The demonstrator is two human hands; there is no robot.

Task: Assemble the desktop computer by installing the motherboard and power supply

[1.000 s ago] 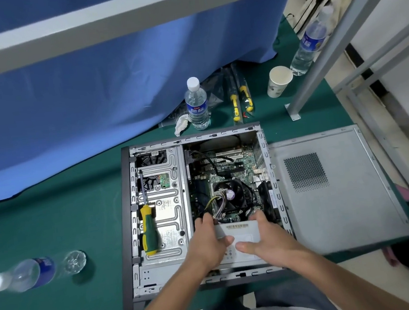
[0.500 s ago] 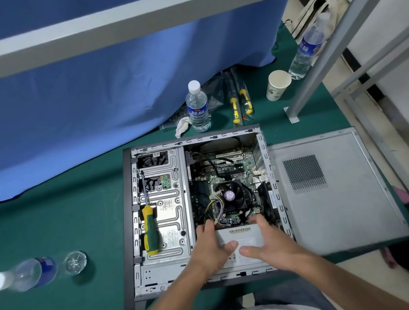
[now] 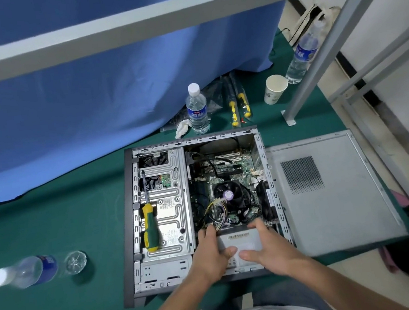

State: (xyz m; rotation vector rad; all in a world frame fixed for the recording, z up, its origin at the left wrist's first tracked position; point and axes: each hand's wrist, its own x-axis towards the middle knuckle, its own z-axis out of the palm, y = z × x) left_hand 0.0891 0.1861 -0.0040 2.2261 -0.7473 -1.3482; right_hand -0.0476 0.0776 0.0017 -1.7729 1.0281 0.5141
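An open computer case (image 3: pixel 134 221) lies flat on the green table. The motherboard (image 3: pixel 228 175) with its black CPU fan (image 3: pixel 228 194) sits inside the right half. At the near end of that bay rests the grey power supply (image 3: pixel 236 239), its cables (image 3: pixel 213 211) running toward the board. My left hand (image 3: pixel 209 253) grips its left side, thumb on top. My right hand (image 3: pixel 265 247) grips its right side, fingers over the far edge. A green-and-yellow screwdriver (image 3: pixel 149 227) lies on the drive cage.
The case's side panel (image 3: pixel 330 191) lies just right of the case. A water bottle (image 3: pixel 197 109), two yellow-handled tools (image 3: pixel 238 105) and a paper cup (image 3: pixel 275 89) stand behind it. Another bottle (image 3: pixel 25 272) lies at the left. A metal frame leg (image 3: pixel 292 109) stands at back right.
Both hands have slid the power supply slightly toward the near end of the case. The camera view shifted a little; nothing else moved.
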